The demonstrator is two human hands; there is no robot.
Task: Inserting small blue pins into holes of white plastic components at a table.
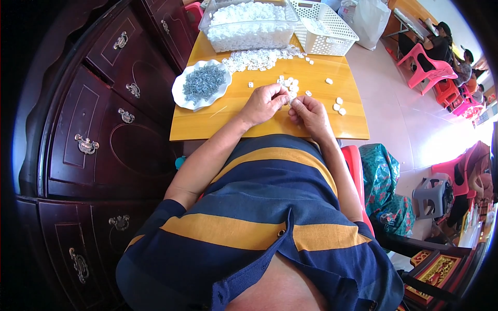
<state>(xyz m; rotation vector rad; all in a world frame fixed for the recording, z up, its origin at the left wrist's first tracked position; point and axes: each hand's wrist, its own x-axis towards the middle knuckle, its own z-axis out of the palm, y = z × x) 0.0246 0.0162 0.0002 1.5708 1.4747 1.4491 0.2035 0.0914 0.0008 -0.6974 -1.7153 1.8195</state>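
Over the near part of the wooden table, my left hand [266,103] and my right hand [312,115] meet with fingertips pinched together. A small white piece shows between them, partly covered by the fingers. Just beyond my fingertips lies a loose cluster of small white plastic pieces [293,83]. Several rounded white pieces [339,100] are scattered to the right of my right hand. Left of my left hand stands a white scalloped plate [178,93] heaped with small grey-blue metal-looking bits [203,83]. A thin pale stick [218,112] lies between that plate and my left forearm.
A clear bin [249,41] full of white pieces stands at the table's far side, with a spread of flat white pieces [259,59] before it. Beside it is a white perforated basket [337,47]. Dark wooden drawers [124,67] border the left; people sit near pink chairs [426,65] at right.
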